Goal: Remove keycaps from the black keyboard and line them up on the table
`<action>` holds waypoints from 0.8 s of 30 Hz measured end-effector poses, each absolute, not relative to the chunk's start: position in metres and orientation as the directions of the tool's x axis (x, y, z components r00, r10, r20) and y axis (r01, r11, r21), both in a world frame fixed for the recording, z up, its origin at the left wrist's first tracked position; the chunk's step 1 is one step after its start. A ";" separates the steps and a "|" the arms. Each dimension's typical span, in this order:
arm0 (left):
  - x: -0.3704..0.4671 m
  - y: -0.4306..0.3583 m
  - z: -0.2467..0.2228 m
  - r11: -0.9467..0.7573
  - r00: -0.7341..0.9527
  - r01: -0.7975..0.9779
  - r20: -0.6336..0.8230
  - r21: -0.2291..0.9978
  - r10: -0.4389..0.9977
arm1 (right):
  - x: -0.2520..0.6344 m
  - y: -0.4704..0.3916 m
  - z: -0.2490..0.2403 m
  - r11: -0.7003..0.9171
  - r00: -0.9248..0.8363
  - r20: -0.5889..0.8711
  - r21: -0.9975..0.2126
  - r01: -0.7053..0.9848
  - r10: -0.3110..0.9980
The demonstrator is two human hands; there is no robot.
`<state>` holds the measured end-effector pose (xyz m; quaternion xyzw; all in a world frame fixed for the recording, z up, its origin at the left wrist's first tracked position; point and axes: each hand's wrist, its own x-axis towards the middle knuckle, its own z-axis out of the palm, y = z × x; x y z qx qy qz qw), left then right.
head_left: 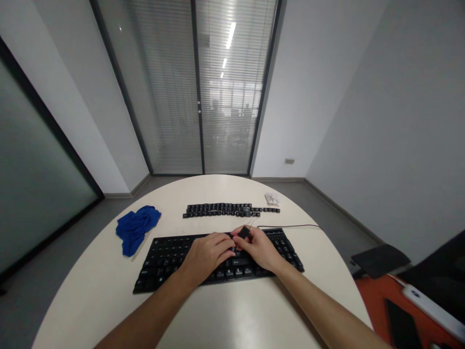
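A black keyboard point(170, 261) lies across the round table, partly hidden under both hands. My right hand point(258, 246) is closed on a small black keycap point(243, 232), pinched between thumb and fingers above the right-middle part of the keyboard. Just beside it, my left hand point(209, 253) rests on the keys with its fingers bent and close together; its fingertips meet the right hand's, and what they hold, if anything, is hidden. Beyond the keyboard, loose black keycaps point(218, 209) stand in rows on the table.
A crumpled blue cloth point(135, 228) lies at the left of the pale round table point(232, 310). A small clear bag point(272, 198) sits behind the keycaps at the right. A cable point(290, 226) runs off the right edge. A power strip point(434, 308) is at the lower right.
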<state>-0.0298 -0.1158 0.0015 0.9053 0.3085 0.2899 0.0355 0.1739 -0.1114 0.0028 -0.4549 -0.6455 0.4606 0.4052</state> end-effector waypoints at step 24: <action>-0.030 -0.113 0.006 -0.592 0.361 0.564 0.473 0.576 0.804 | 0.187 -0.119 0.023 0.574 -0.462 0.347 -0.576 0.582 0.816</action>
